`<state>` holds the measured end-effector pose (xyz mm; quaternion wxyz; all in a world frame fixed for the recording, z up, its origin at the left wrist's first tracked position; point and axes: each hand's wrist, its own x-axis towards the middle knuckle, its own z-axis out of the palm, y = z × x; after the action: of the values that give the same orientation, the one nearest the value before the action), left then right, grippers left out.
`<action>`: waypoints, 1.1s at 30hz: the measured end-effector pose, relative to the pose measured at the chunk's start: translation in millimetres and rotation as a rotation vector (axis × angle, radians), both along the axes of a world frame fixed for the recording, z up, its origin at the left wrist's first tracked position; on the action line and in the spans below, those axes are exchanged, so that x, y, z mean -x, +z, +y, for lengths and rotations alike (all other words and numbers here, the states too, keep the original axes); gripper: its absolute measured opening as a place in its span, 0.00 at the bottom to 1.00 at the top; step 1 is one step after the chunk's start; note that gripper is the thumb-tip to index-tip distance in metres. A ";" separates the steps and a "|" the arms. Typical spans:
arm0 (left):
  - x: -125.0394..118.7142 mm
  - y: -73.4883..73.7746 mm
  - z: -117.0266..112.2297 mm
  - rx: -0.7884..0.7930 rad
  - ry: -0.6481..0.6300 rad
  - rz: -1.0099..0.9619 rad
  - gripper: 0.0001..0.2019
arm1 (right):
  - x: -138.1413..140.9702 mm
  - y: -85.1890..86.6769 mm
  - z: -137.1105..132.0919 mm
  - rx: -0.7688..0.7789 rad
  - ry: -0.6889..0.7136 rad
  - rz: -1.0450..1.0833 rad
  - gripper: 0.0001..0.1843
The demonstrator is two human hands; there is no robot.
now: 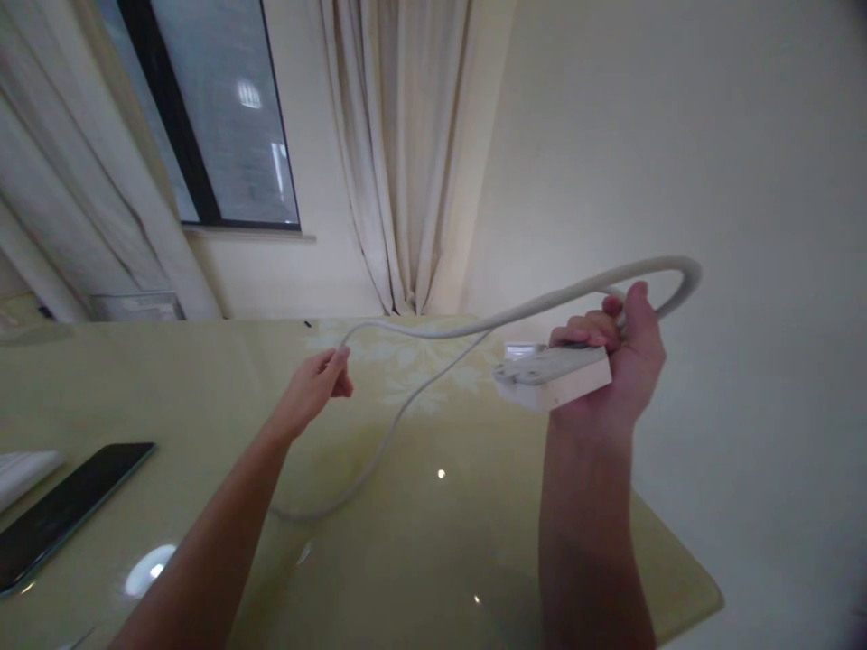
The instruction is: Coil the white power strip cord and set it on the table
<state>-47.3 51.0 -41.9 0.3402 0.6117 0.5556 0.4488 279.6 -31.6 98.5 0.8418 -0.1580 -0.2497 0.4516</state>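
My right hand [627, 352] is closed around a white block-shaped thing [555, 384], which looks like a power strip. Its greyish face is turned up and its far end points left, above the table. A light grey cable [555, 298] makes a loop over and behind this hand. On the left, my left hand [317, 388] pinches the cable between thumb and fingers. Another length of cable droops between the hands and passes behind my left forearm, where its end is hidden.
Below is a glossy yellow-green table [420, 560] with a rounded corner at lower right. A black phone-like slab [68, 510] and a white object [27, 471] lie at the left. A wall [759, 271] stands close on the right; curtains [399, 135] hang beyond the table.
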 end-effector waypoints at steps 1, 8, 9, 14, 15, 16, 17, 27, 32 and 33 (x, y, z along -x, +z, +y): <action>0.5 6.8 -3.4 0.077 -0.068 -0.166 0.26 | 1.6 0.1 0.8 -0.005 -0.029 -0.008 0.19; -1.4 33.8 -15.1 0.500 -0.180 -0.827 0.15 | 1.7 -0.9 6.7 0.020 -0.011 0.036 0.26; -1.1 35.9 -14.7 0.513 -0.181 -0.868 0.15 | 0.1 -1.2 6.5 0.022 0.016 0.048 0.26; -1.1 49.8 -21.3 0.459 -0.362 -0.855 0.19 | -4.9 -1.7 6.9 0.056 0.149 0.069 0.22; -2.8 54.4 -25.6 0.422 -0.398 -0.827 0.23 | -4.9 -1.8 7.9 0.066 0.167 0.064 0.22; -5.4 59.6 -30.8 0.383 -0.428 -0.798 0.29 | -4.4 -1.9 9.1 0.072 0.187 0.057 0.22; -8.5 65.3 -36.5 0.346 -0.453 -0.769 0.34 | -3.6 -2.0 10.4 0.075 0.204 0.054 0.22; -28.8 96.3 -71.7 0.214 -0.581 -0.633 0.46 | -1.6 -6.9 18.4 0.101 0.250 -0.038 0.23; -30.9 101.1 -76.0 0.207 -0.570 -0.615 0.46 | -4.8 -7.9 22.0 0.110 0.242 -0.066 0.27; -31.2 100.3 -74.9 0.208 -0.566 -0.612 0.46 | -4.3 -7.4 22.6 0.115 0.237 -0.062 0.28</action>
<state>-16.2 -23.8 58.3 0.6590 0.5411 0.2814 0.4401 283.9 -9.0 91.1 0.7640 -0.1892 -0.2662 0.5564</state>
